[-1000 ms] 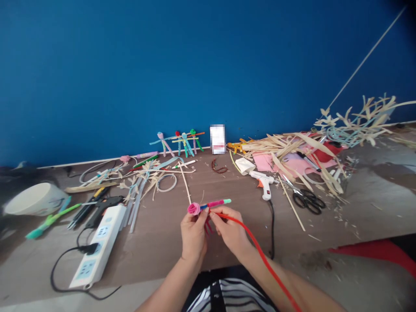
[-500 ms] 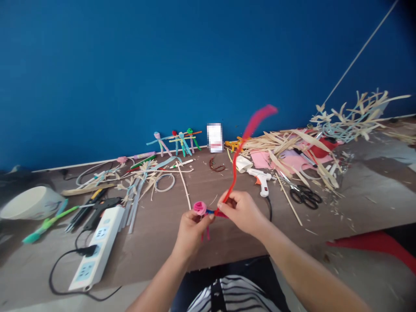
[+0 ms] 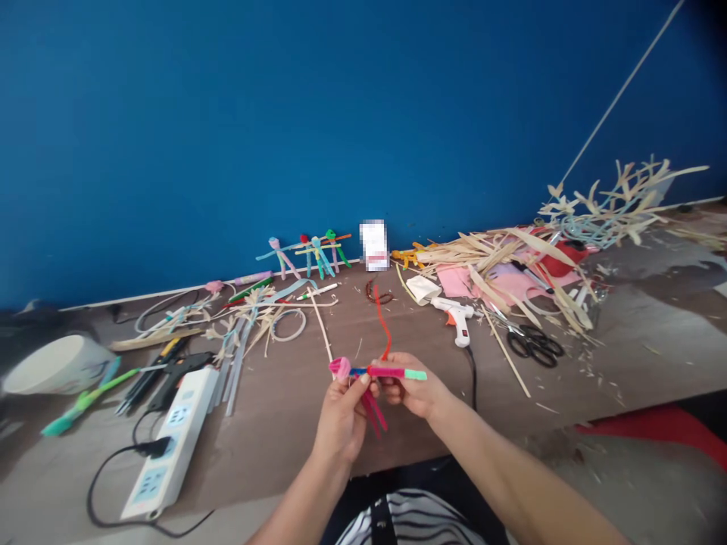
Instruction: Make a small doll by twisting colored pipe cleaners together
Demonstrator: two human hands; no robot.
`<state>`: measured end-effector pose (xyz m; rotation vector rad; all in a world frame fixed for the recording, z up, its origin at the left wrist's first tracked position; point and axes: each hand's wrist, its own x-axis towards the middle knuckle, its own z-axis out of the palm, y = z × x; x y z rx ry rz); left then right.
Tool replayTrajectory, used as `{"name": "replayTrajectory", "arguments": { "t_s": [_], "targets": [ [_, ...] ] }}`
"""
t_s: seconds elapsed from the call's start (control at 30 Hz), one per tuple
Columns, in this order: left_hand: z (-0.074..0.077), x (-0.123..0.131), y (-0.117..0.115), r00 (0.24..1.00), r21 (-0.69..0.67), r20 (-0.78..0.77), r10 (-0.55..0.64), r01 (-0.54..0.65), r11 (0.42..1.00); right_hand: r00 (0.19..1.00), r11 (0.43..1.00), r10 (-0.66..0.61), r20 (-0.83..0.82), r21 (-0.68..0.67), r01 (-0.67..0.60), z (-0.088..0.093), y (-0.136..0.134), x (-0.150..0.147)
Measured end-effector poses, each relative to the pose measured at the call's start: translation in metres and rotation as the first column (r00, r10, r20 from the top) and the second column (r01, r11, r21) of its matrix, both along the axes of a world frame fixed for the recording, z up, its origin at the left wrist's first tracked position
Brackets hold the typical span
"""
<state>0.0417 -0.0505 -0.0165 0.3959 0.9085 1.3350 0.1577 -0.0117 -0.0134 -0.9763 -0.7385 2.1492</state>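
Observation:
Over the front middle of the brown table point(image 3: 284, 424), both hands hold a small pipe-cleaner figure point(image 3: 378, 372) with a pink rolled head, a blue and pink body and a green tip pointing right. My left hand point(image 3: 341, 420) pinches it just behind the pink head. My right hand point(image 3: 412, 390) grips the body farther right, fingers curled. A red pipe cleaner point(image 3: 382, 325) rises from between the hands and curves away toward the wall. Pink ends hang down below the figure.
A white power strip point(image 3: 170, 439) with a black cord lies at the left, beside a black glue gun point(image 3: 179, 367) and a white bowl point(image 3: 54, 363). A white glue gun point(image 3: 457, 318), black scissors point(image 3: 534, 344) and piles of dried straw strips point(image 3: 511, 265) fill the right. Finished pipe-cleaner figures point(image 3: 310, 253) lean on the blue wall.
The red pipe cleaner swung from trailing toward me, up over the table, and now stands short between the hands. The figure's green tip shows again at the right.

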Motion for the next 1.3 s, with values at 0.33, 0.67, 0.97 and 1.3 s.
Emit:
{"name": "replayTrajectory", "arguments": {
  "t_s": [0.33,0.67,0.97,1.3],
  "targets": [
    [-0.006,0.005,0.000,0.995,0.032,-0.082,0.054,-0.052,0.998,0.999,0.989,-0.004,-0.045,-0.149,-0.002,-0.011,0.000,-0.003],
    [-0.004,0.001,0.010,0.978,0.025,-0.103,0.182,-0.181,0.983,0.988,0.996,-0.063,0.144,0.072,0.053,-0.021,-0.025,-0.010],
    [-0.007,0.007,0.008,0.987,-0.024,0.002,0.160,-0.160,0.987,0.685,0.522,-0.662,0.305,0.843,0.129,-0.014,-0.029,-0.008],
    [-0.011,0.018,0.009,0.937,0.096,-0.193,0.292,-0.278,0.956,0.863,0.786,-0.462,0.205,0.545,0.292,-0.021,-0.025,-0.022]
  ]
}}
